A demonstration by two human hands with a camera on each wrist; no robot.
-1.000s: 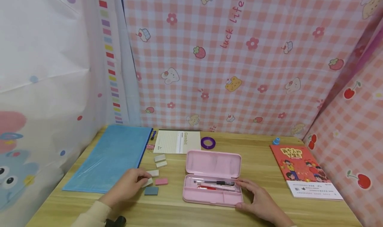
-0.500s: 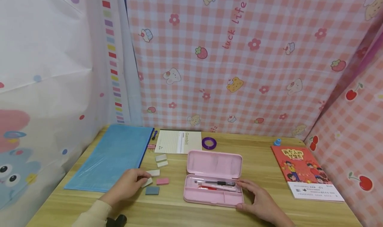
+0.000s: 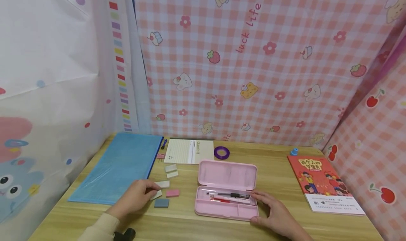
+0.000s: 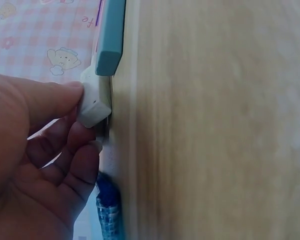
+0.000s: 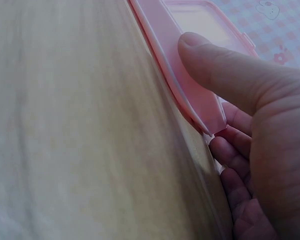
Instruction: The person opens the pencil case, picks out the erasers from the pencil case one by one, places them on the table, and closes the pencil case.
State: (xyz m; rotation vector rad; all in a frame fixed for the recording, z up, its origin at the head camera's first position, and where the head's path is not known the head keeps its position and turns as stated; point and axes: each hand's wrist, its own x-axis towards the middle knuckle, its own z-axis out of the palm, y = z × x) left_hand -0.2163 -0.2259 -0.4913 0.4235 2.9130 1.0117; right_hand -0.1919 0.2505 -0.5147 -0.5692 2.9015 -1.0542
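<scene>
My left hand [image 3: 134, 198] pinches a white eraser [image 4: 95, 97] between thumb and fingers, low over the table. Close around it lie a blue-green eraser [image 3: 161, 203], a pink eraser [image 3: 172, 193] and several more white ones, such as the white eraser [image 3: 162, 184] just behind. An open pink pencil case [image 3: 215, 210] stands to the right, its lid [image 3: 228, 176] laid back. Inside its rear compartment are a black pen [image 3: 228, 194] and a red one. My right hand [image 3: 275, 211] grips the case's right end, thumb on the front side and fingers round the back corner.
A blue folder [image 3: 115, 168] covers the table's left side. Behind the erasers lie a notepad [image 3: 180, 151], a pink clip [image 3: 160, 156] and a purple tape roll [image 3: 221, 152]. At the right are a red book [image 3: 318, 174] and a small blue cone-shaped item [image 3: 294, 151]. Patterned cloth surrounds the table.
The head view has shifted slightly, so everything sits a little further right. Both hands keep their places on the white eraser and the pencil case.
</scene>
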